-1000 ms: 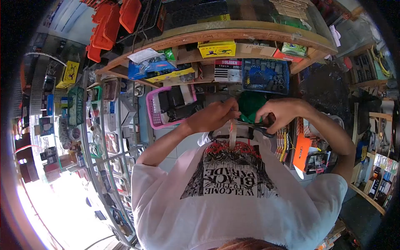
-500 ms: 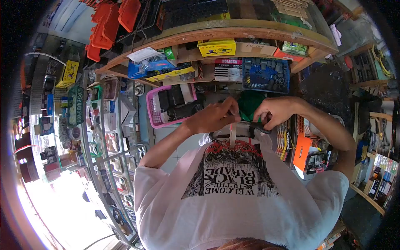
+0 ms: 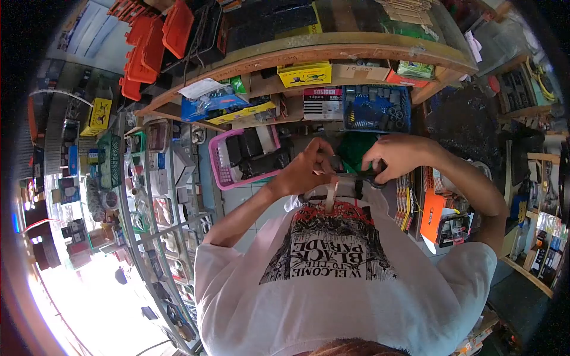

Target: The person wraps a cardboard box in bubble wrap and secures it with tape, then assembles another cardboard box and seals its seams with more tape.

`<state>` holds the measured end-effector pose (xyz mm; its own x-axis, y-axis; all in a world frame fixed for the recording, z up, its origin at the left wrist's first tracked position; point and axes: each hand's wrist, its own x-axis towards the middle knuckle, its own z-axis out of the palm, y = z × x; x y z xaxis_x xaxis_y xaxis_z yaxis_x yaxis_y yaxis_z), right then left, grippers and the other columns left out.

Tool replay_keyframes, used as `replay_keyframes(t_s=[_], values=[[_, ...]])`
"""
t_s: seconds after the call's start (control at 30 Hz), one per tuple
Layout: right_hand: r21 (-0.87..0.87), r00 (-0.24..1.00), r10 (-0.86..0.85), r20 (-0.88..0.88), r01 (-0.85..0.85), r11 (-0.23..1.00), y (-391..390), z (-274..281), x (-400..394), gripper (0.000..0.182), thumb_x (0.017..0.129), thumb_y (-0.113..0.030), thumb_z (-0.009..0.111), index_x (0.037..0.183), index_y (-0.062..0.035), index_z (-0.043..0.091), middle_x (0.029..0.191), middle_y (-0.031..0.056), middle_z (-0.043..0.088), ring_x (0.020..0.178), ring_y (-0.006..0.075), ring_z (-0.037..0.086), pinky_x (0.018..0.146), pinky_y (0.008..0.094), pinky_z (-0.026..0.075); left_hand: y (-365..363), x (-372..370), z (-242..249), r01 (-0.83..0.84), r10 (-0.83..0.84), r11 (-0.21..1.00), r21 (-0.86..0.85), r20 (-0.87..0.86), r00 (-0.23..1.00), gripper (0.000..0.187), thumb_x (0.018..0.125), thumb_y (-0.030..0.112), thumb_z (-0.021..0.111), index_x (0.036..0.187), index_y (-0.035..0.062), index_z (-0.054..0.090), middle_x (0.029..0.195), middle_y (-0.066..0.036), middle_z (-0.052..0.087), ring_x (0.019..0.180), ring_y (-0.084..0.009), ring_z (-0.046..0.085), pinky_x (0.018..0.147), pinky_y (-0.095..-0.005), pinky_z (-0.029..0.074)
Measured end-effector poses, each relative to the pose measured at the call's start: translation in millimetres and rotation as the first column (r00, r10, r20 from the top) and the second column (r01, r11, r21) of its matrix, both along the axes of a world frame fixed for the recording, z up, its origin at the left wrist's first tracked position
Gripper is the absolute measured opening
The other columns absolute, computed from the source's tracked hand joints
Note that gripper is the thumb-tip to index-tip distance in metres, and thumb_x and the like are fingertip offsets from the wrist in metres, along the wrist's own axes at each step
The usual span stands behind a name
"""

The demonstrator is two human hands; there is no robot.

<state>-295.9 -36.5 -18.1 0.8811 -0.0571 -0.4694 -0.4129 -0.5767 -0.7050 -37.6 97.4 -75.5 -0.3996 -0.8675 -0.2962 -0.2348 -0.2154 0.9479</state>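
Note:
In front of my chest, my left hand (image 3: 309,165) is closed, its thumb and fingers bent together near a small dark grey piece (image 3: 336,162). Whatever lies inside its fingertips is too small to make out. Opposite it, my right hand (image 3: 401,156) curls its fingers down onto the end of a dark strip-like object (image 3: 369,178). That object reaches across toward the left fingertips. Below the hands, a pale narrow stick-like piece (image 3: 331,197) lies against the white printed shirt (image 3: 332,296). Just beyond the hands is something dark green (image 3: 355,149), partly hidden.
A pink basket (image 3: 221,160) with black items stands left of the hands. Ahead, a wooden shelf (image 3: 332,43) holds a blue crate (image 3: 380,126) of dark fittings and a yellow box (image 3: 306,75). An orange box (image 3: 432,215) is on the right; glass display shelving (image 3: 172,222) lines the left.
My left fingers have shifted slightly, and the small dark grey piece now shows beside them. My right hand stays nearly in place. The whole view has tilted a little.

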Motion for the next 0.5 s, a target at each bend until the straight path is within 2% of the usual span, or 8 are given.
replay_keyframes(t_s=[0.1, 0.2, 0.27, 0.3, 0.33, 0.4, 0.47, 0.5], values=[[-0.257, 0.994, -0.062, -0.087, 0.038, 0.966, -6, 39, 2, 0.041, 0.079, -0.020, 0.076, 0.116, -0.0065, 0.069, 0.094, 0.0129, 0.075, 0.091, 0.0312, 0.072, 0.081, 0.0434, 0.054, -1, 1, -8, -0.010, 0.011, 0.998, -0.067, 0.019, 1.000, 0.051, 0.091, 0.007, 0.076, 0.121, 0.0048, 0.036, 0.091, -0.009, 0.069, 0.093, -0.0140, 0.069, 0.088, -0.0350, 0.056], [-0.449, 0.983, -0.172, 0.059, 0.180, 0.875, -23, 66, -9, 0.035, 0.078, -0.017, 0.076, 0.111, -0.0076, 0.069, 0.087, 0.0098, 0.073, 0.086, 0.0290, 0.071, 0.077, 0.0425, 0.053, 1, 0, -14, -0.040, 0.044, 0.993, -0.112, 0.032, 0.999, 0.049, 0.091, 0.006, 0.076, 0.120, 0.0036, 0.035, 0.091, -0.010, 0.069, 0.094, -0.0153, 0.069, 0.089, -0.0359, 0.056], [-0.429, 0.929, -0.362, 0.078, 0.359, 0.829, -40, 92, -6, 0.032, 0.079, -0.015, 0.077, 0.108, -0.0089, 0.066, 0.080, 0.0073, 0.069, 0.079, 0.0267, 0.067, 0.071, 0.0403, 0.050, 3, -4, -18, -0.052, 0.058, 0.979, -0.195, 0.027, 0.998, 0.048, 0.092, 0.005, 0.075, 0.119, 0.0029, 0.035, 0.091, -0.011, 0.069, 0.095, -0.0174, 0.070, 0.091, -0.0365, 0.055], [-0.444, 0.879, -0.430, 0.206, 0.476, 0.759, -49, 93, -7, 0.032, 0.080, -0.014, 0.078, 0.107, -0.0095, 0.062, 0.073, 0.0050, 0.066, 0.069, 0.0231, 0.062, 0.065, 0.0371, 0.047, 4, -7, -25, -0.076, 0.073, 0.971, -0.226, -0.022, 0.997, 0.047, 0.093, 0.004, 0.074, 0.119, 0.0029, 0.035, 0.092, -0.012, 0.069, 0.096, -0.0186, 0.070, 0.091, -0.0366, 0.055], [-0.363, 0.803, -0.554, 0.222, 0.595, 0.717, -58, 102, -2, 0.033, 0.083, -0.017, 0.078, 0.108, -0.0081, 0.059, 0.073, 0.0041, 0.065, 0.066, 0.0197, 0.063, 0.061, 0.0352, 0.045, 7, -11, -33, -0.102, 0.086, 0.963, -0.250, -0.072, 0.994, 0.046, 0.093, 0.003, 0.073, 0.119, 0.0030, 0.035, 0.093, -0.012, 0.069, 0.097, -0.0198, 0.070, 0.092, -0.0366, 0.055], [-0.310, 0.680, -0.584, 0.444, 0.728, 0.612, -95, 80, 0, 0.033, 0.085, -0.017, 0.077, 0.109, -0.0063, 0.057, 0.075, 0.0048, 0.067, 0.063, 0.0170, 0.063, 0.059, 0.0349, 0.046, 11, -16, -41, -0.122, 0.089, 0.950, -0.288, -0.128, 0.988, 0.044, 0.094, 0.003, 0.072, 0.119, 0.0029, 0.035, 0.095, -0.013, 0.069, 0.097, -0.0216, 0.071, 0.091, -0.0367, 0.055], [-0.386, 0.640, -0.604, 0.476, 0.769, 0.510, -123, 74, 14, 0.030, 0.083, -0.015, 0.077, 0.103, -0.0048, 0.058, 0.075, 0.0063, 0.068, 0.063, 0.0179, 0.066, 0.059, 0.0372, 0.048, 11, -18, -42, -0.104, 0.063, 0.940, -0.325, -0.136, 0.989, 0.041, 0.095, 0.002, 0.070, 0.119, 0.0027, 0.036, 0.096, -0.014, 0.070, 0.096, -0.0229, 0.072, 0.088, -0.0368, 0.056], [-0.459, 0.661, -0.592, 0.460, 0.748, 0.479, -137, 70, 22, 0.028, 0.082, -0.014, 0.078, 0.101, -0.0047, 0.060, 0.075, 0.0068, 0.069, 0.063, 0.0188, 0.067, 0.060, 0.0379, 0.049, 13, -18, -41, -0.099, 0.063, 0.926, -0.363, -0.108, 0.992, 0.041, 0.096, 0.002, 0.069, 0.119, 0.0024, 0.036, 0.097, -0.014, 0.070, 0.096, -0.0233, 0.073, 0.086, -0.0368, 0.057]])
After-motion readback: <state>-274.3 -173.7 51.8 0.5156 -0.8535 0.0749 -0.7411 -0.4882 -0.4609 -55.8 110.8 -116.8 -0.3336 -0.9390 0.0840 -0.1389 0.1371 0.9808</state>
